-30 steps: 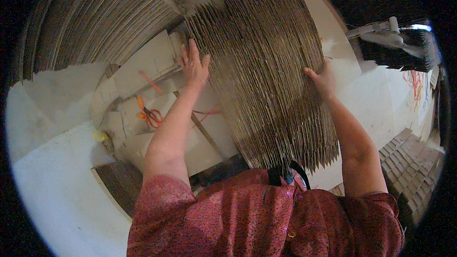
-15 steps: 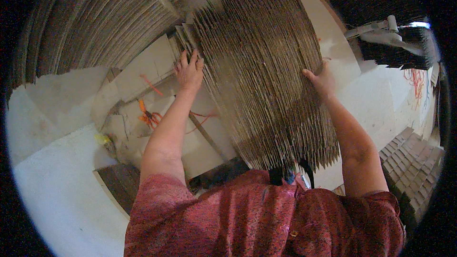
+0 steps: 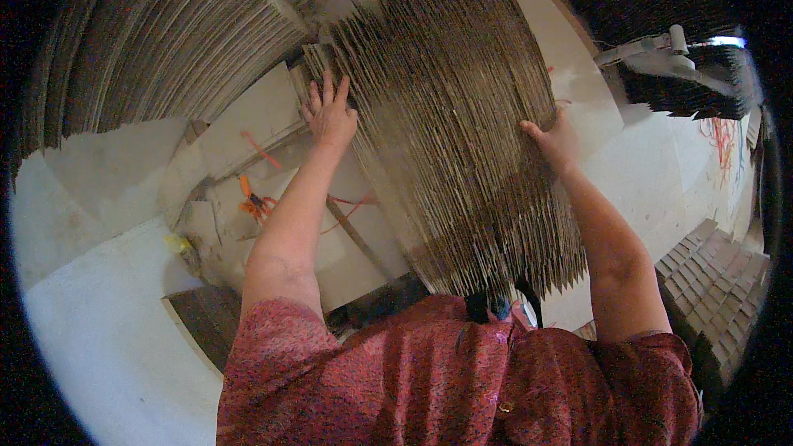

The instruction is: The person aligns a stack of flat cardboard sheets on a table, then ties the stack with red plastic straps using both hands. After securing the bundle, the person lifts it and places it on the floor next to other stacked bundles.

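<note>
A broad block of thin brown cardboard pieces [image 3: 446, 124], packed side by side with ragged edges, fills the middle of the view on a pale work surface. Against its left side rests my left hand [image 3: 332, 120], its fingers spread over the outermost pieces. My right hand [image 3: 557, 144] touches the right side, thumb stretched onto the cardboard and the fingers apart from it along the outer face. The far sides of those fingers are partly hidden. The block sits between my two hands, close to my body.
A tall pile of cardboard sheets [image 3: 165, 41] rises at the far left. Orange-handled scissors or a similar tool [image 3: 252, 198] lie left of my forearm. A grey arm-like fitting [image 3: 652, 54] and dark stacks stand at the right. More small cardboard pieces [image 3: 719, 281] lie lower right.
My left hand has shifted slightly and its fingers have spread wider on the left edge of the block. My right hand has barely moved, sliding a touch left.
</note>
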`<move>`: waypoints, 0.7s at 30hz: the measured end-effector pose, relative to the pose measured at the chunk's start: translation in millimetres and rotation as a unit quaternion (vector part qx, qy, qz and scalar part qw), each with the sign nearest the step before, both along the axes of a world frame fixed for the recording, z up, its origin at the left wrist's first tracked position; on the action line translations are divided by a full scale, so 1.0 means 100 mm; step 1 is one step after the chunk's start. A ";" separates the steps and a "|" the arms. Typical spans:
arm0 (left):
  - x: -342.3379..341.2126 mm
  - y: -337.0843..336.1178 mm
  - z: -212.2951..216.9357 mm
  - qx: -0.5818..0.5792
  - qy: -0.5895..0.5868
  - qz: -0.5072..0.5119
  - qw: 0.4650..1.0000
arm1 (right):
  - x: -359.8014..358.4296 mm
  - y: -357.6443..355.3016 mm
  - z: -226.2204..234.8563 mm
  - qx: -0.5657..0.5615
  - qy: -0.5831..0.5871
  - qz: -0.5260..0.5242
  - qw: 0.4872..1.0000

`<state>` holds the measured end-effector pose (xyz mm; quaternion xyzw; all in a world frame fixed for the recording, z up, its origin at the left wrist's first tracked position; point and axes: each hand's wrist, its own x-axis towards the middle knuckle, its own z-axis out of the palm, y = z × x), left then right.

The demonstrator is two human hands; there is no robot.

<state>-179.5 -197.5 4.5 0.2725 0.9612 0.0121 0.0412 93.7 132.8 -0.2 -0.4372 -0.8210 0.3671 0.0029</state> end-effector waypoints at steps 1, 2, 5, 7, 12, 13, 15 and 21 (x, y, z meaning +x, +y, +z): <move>-0.01 -0.03 -0.03 -0.041 0.002 0.003 0.999 | 0.00 0.01 -0.01 0.003 -0.019 0.001 1.000; -0.02 -0.06 -0.07 -0.040 -0.002 0.014 0.999 | 0.00 0.01 -0.05 0.009 -0.007 0.000 1.000; -0.03 0.00 -0.06 -0.024 -0.031 0.048 0.998 | 0.06 0.03 -0.22 0.022 0.018 -0.007 1.000; 0.00 0.19 0.14 0.011 -0.070 0.080 0.994 | 0.07 0.04 -0.23 0.031 0.022 -0.011 0.999; -0.01 0.08 -0.03 0.088 -0.061 0.086 0.991 | 0.02 0.03 -0.18 0.006 0.019 0.001 1.000; 0.00 0.09 -0.03 0.103 -0.056 0.082 0.990 | 0.03 0.04 -0.20 0.013 0.000 0.000 1.000; 0.00 0.27 0.12 0.052 -0.049 0.042 0.997 | 0.05 0.04 -0.24 0.021 0.010 -0.001 1.000; -0.07 0.34 0.11 -0.041 -0.077 0.017 0.996 | 0.06 0.04 -0.28 0.038 0.032 0.001 0.999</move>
